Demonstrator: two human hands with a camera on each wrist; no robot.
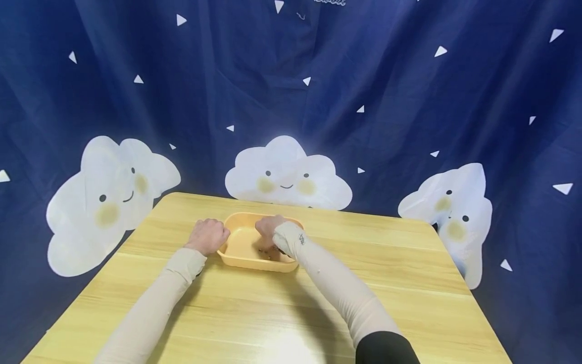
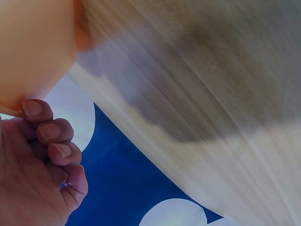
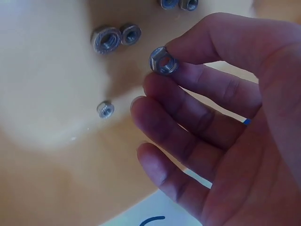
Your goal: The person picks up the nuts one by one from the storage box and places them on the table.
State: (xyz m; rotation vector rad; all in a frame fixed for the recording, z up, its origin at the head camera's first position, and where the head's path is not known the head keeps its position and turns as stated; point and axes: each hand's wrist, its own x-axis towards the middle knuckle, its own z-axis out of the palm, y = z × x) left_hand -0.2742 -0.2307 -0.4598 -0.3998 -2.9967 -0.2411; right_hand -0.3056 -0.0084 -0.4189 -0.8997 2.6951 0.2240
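Observation:
A shallow orange plastic tub [image 1: 258, 264] with rounded corners sits toward the far side of the table. My left hand [image 1: 209, 236] grips its left rim; in the left wrist view the curled fingers [image 2: 49, 132] meet the tub's edge. My right hand [image 1: 269, 227] reaches down inside the tub's right half. Between thumb and index finger it pinches a metal flange nut [image 3: 159, 57], seen in the right wrist view. A larger nut [image 3: 99, 41] and a smaller nut [image 3: 131, 34] lie side by side on the tub floor. Another small nut [image 3: 106, 109] lies alone, nearer my fingertips.
Two more nuts show at the top edge of the right wrist view. The tub stands on a light wood-grain table [image 1: 386, 273]. Behind the table hangs a dark blue curtain [image 1: 273, 60] with white clouds and triangles.

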